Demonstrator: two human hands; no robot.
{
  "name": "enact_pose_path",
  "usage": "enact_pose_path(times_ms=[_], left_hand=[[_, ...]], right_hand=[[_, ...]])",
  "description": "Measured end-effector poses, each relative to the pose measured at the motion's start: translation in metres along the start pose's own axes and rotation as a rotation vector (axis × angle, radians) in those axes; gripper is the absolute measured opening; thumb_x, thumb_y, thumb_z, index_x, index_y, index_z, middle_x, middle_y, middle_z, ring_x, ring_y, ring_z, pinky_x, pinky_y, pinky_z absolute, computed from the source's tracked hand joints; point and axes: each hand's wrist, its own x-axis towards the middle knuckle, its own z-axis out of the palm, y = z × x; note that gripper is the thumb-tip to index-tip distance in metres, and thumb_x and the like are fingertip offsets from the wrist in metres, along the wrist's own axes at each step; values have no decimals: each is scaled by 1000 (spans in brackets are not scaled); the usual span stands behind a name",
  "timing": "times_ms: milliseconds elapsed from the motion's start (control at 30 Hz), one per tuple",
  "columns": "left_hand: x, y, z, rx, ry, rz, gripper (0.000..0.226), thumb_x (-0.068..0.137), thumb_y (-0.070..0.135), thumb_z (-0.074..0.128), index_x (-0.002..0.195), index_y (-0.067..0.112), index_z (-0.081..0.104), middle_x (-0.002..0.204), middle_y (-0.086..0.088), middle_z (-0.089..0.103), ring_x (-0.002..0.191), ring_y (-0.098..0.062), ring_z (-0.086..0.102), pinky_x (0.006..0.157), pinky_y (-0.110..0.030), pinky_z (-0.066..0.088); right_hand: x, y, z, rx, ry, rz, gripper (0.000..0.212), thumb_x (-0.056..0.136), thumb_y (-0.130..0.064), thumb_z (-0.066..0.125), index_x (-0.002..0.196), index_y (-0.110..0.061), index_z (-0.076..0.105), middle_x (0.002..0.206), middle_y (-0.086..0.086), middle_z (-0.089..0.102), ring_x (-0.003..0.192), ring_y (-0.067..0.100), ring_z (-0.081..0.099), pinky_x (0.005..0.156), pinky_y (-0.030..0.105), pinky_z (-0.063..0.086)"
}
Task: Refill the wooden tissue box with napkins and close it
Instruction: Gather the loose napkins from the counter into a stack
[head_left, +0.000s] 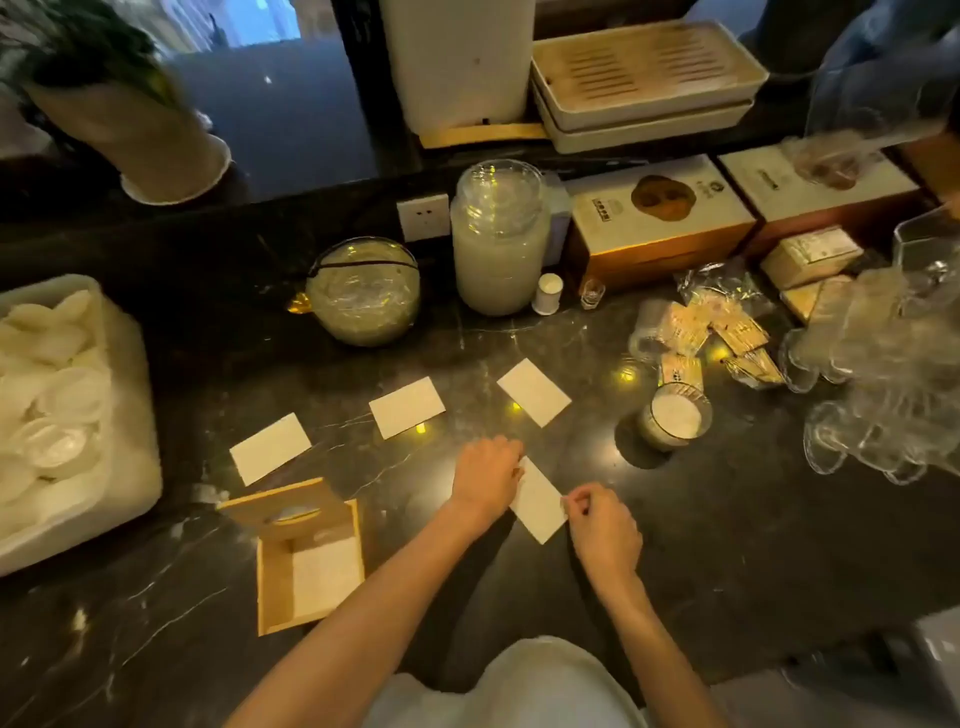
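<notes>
On the worktop (519, 597): we see three folded napkins (407, 407) lying well apart beyond our hands.
Grip: our left hand (485, 475) presses flat, open, on a fourth napkin (537, 501); our right hand (602, 527) pinches its near corner.
Wooden tissue box (311, 574): open, just left of our left arm, lid (283, 503) raised, white napkins inside.
Risk: we judge the fold could spring loose, or our forearm could nudge the lid.
Hidden: the box's depth and fill; the lid's hinge.
</notes>
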Motion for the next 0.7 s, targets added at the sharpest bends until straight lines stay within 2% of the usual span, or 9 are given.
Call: enact_pose_path(times_ms=[100, 200, 367, 500, 600, 700], left_hand=[[7, -1, 11, 32, -130, 28, 34, 92, 23, 58, 125, 16, 53, 127, -10, 56, 117, -32, 53, 92, -44, 47], [11, -3, 16, 49, -192, 73, 42, 91, 17, 62, 131, 18, 50, 130, -10, 47, 119, -31, 46, 89, -42, 47], [25, 1, 17, 78, -194, 134, 44, 85, 10, 68, 124, 18, 48, 123, -10, 48, 110, -31, 51, 86, -40, 47], [31, 8, 16, 141, -201, 150, 38, 85, 6, 66, 119, 13, 49, 121, -13, 46, 111, -30, 46, 86, -37, 41], [30, 8, 18, 180, -162, 216, 37, 85, 7, 67, 116, 13, 49, 121, -12, 47, 110, -29, 44, 86, -35, 43], [26, 5, 16, 65, -175, 227, 29, 84, 2, 64, 107, 12, 50, 113, -11, 54, 103, -30, 49, 84, -36, 41]], right_hand=[[0, 2, 9, -93, -2, 0, 21, 90, -37, 66, 105, -22, 63, 106, 0, 64, 99, 20, 63, 72, 33, 50], [-1, 3, 14, -92, 15, -11, 22, 91, -35, 66, 108, -22, 61, 109, 0, 63, 102, 19, 60, 72, 30, 49], [6, 0, 18, -92, -26, 47, 21, 92, -33, 64, 108, -21, 61, 110, 0, 63, 103, 20, 61, 77, 33, 51], [10, 0, 21, -96, -32, 49, 20, 93, -32, 63, 109, -22, 58, 111, 0, 63, 104, 19, 61, 76, 32, 53], [8, 1, 23, -93, -25, 32, 23, 93, -31, 64, 113, -23, 55, 114, 0, 61, 107, 18, 60, 77, 30, 53], [5, 2, 23, -80, 4, -12, 28, 93, -28, 65, 118, -22, 55, 120, 1, 57, 113, 20, 55, 79, 30, 52]])
